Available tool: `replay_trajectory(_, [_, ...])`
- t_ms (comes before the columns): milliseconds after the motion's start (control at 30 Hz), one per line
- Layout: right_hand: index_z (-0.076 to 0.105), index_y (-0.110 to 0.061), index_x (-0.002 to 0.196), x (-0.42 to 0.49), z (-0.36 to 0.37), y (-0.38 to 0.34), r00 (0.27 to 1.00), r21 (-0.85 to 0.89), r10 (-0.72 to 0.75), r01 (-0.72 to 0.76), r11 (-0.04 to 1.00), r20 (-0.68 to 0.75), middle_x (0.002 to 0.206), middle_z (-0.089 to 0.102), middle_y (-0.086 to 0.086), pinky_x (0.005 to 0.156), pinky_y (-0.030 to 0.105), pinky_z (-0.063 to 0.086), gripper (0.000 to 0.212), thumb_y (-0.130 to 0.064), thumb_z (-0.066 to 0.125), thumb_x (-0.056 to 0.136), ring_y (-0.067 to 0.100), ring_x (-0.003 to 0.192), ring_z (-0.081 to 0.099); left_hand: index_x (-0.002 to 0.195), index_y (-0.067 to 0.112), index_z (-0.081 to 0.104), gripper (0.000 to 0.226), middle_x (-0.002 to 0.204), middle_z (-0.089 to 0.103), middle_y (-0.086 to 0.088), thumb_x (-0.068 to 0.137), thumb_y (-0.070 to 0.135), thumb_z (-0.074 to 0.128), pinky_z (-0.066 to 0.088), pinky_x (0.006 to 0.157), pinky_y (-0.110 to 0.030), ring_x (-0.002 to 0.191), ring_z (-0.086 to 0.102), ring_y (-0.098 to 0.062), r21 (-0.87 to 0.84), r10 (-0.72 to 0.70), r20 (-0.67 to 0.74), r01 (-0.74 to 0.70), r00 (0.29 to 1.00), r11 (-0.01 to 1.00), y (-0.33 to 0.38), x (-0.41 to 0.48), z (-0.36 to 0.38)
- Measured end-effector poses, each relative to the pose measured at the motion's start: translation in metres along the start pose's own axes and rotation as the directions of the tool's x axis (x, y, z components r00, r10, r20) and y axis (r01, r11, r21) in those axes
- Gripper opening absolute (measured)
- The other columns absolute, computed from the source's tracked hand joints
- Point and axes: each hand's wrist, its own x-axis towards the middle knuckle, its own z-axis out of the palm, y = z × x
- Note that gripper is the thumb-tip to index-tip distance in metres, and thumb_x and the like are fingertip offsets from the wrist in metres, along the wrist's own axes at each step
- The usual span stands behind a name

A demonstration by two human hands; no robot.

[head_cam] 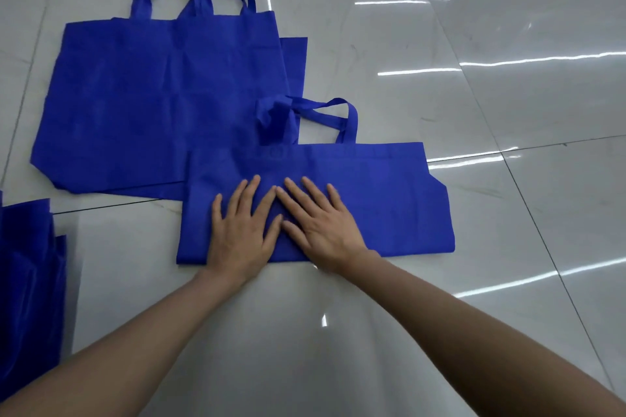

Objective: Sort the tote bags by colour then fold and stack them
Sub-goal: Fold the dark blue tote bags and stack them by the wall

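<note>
Blue folded tote bag (355, 200) under flat left hand (238, 230), right hand (318, 223); forefingers touching

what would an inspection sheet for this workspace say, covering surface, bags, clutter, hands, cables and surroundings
surface: glossy pale tiled floor, dark grout lines, streaks of reflected light
job's things: near blue tote bag lying flat, apparently folded in half, handles pointing away; its far left corner overlaps the stack of flat blue tote bags, at least two, unfolded; more blue fabric at the left edge, cut off by the frame
clutter: nothing seen
grippers: left hand and right hand side by side, palms down, fingers straight, pressing on the near bag
cables: nothing seen
surroundings: only floor in view
</note>
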Motion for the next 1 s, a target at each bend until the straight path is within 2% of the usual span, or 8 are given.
replay_trajectory(167, [0.004, -0.043, 0.148, -0.026, -0.012, 0.07, 0.94, -0.067, 0.34, -0.342, 0.937, -0.038, 0.159, 0.003, -0.014, 0.116, 0.043, -0.002, 0.062, -0.058, -0.002, 0.089, 0.018, 0.147, 0.001, 0.127, 0.021, 0.057, 0.052, 0.134, 0.052, -0.006, 0.089, 0.048, 0.032, 0.033, 0.093, -0.047, 0.117, 0.048, -0.024, 0.001, 0.012, -0.03, -0.012, 0.999, 1.0, -0.011, 0.007, -0.008])
replay_trajectory(300, [0.022, -0.034, 0.149, -0.029, -0.024, 0.094, 0.923, -0.048, 0.372, -0.377, 0.925, -0.093, 0.157, 0.02, -0.008, 0.116, 0.044, 0.007, 0.066, -0.058, 0.006, 0.09, 0.022, 0.144, 0.016, 0.128, 0.024, 0.057, 0.061, 0.126, 0.052, -0.008, 0.085, 0.059, 0.032, 0.03, 0.099, -0.062, 0.114, 0.043, -0.028, 0.045, 0.086, 0.017, -0.086, 0.996, 0.995, -0.03, 0.022, -0.011])
replay_trajectory(400, [0.042, -0.009, 0.137, 0.001, -0.041, 0.088, 0.835, 0.247, 0.484, -0.426, 0.87, -0.261, 0.138, 0.046, 0.01, 0.109, 0.041, 0.029, 0.061, -0.052, 0.041, 0.093, 0.03, 0.126, 0.04, 0.141, 0.034, 0.038, 0.066, 0.149, 0.032, -0.006, 0.086, 0.066, 0.024, 0.014, 0.104, -0.066, 0.138, 0.019, -0.029, 0.044, 0.07, 0.069, -0.073, 0.995, 0.996, -0.035, 0.024, -0.004])
replay_trajectory(500, [0.027, -0.006, 0.145, 0.044, -0.053, 0.078, 0.827, 0.467, 0.533, -0.404, 0.787, -0.182, 0.138, 0.045, 0.012, 0.106, 0.039, 0.034, 0.078, -0.043, 0.063, 0.086, 0.03, 0.125, 0.04, 0.144, 0.037, 0.027, 0.068, 0.155, 0.023, -0.002, 0.088, 0.071, 0.01, 0.016, 0.104, -0.066, 0.142, 0.015, -0.03, 0.056, 0.072, 0.11, -0.078, 0.991, 0.995, -0.037, 0.024, -0.002])
replay_trajectory(667, [0.022, -0.012, 0.145, 0.096, -0.065, 0.062, 0.796, 0.661, 0.6, -0.409, 0.629, -0.078, 0.112, 0.055, 0.006, 0.095, 0.04, 0.043, 0.071, -0.022, 0.061, 0.087, 0.03, 0.11, 0.05, 0.144, 0.037, 0.026, 0.067, 0.154, 0.026, -0.001, 0.088, 0.071, 0.008, 0.018, 0.105, -0.064, 0.141, 0.021, -0.031, 0.059, 0.067, 0.112, -0.074, 0.991, 0.996, -0.036, 0.024, -0.004])
replay_trajectory(800, [0.031, -0.016, 0.14, 0.106, -0.088, 0.058, 0.803, 0.823, 0.593, -0.299, 0.484, -0.057, 0.08, 0.046, -0.01, 0.067, 0.02, 0.044, 0.059, -0.002, 0.049, 0.085, 0.012, 0.075, 0.052, 0.144, 0.039, 0.02, 0.068, 0.155, 0.021, 0.001, 0.087, 0.072, 0.005, 0.014, 0.107, -0.062, 0.142, 0.017, -0.029, 0.052, 0.068, 0.145, -0.076, 0.987, 0.996, -0.036, 0.023, -0.007])
replay_trajectory(900, [0.044, -0.015, 0.128, 0.093, -0.109, 0.054, 0.842, 0.772, 0.467, -0.1, 0.627, -0.271, 0.089, 0.052, -0.005, 0.067, 0.023, 0.044, 0.05, 0.001, 0.048, 0.081, 0.01, 0.072, 0.05, 0.144, 0.043, 0.02, 0.069, 0.157, 0.015, 0.004, 0.085, 0.074, 0.002, 0.011, 0.11, -0.059, 0.144, 0.012, -0.027, 0.033, 0.066, 0.16, -0.072, 0.985, 0.997, -0.034, 0.018, -0.01])
replay_trajectory(1000, [0.046, -0.013, 0.131, 0.062, -0.119, 0.051, 0.897, 0.539, 0.201, 0.048, 0.841, -0.393, 0.112, 0.05, 0.003, 0.073, 0.023, 0.042, 0.055, 0.005, 0.048, 0.08, 0.009, 0.082, 0.048, 0.142, 0.043, 0.03, 0.065, 0.154, 0.026, 0.002, 0.089, 0.068, 0.004, 0.025, 0.105, -0.056, 0.14, 0.024, -0.029, 0.034, 0.087, 0.17, -0.094, 0.982, 0.995, -0.032, 0.011, -0.017])
